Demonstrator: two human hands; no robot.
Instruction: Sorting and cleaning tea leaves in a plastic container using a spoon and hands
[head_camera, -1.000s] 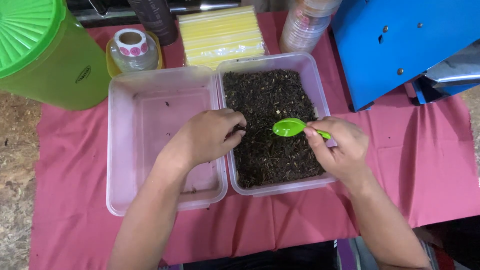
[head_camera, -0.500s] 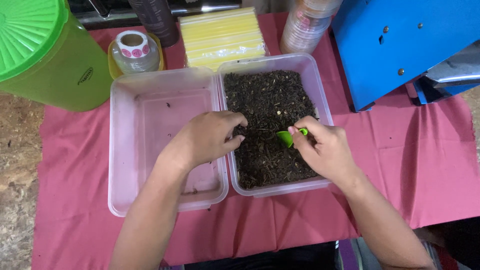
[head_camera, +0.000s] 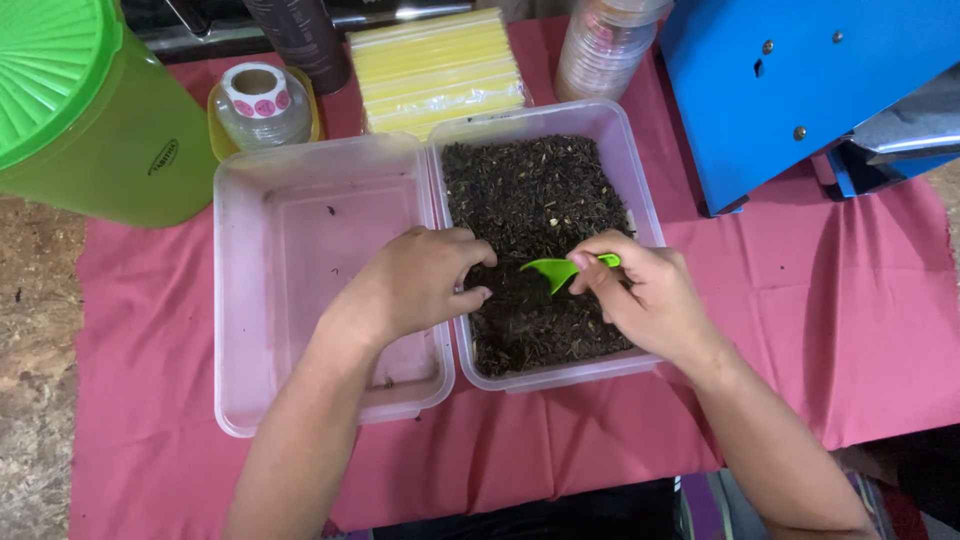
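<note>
Head view, frame center: my right hand (head_camera: 640, 300) pinches a green scoop (head_camera: 556, 270) over the tea leaves (head_camera: 535, 200); my left hand (head_camera: 420, 280) curls closed at the tub's rim (head_camera: 447, 215). Tilting the scoop could spill leaves onto the pink cloth (head_camera: 840, 300).

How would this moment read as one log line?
right hand: holds small green plastic scoop | left hand: in dark dried leaves | clear plastic tub

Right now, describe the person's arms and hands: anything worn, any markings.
Both forearms are bare to the frame edge: no sleeves show. The left hand and right hand wear no gloves, and no rings, watch or bands are visible. No markings can be made out.
</note>
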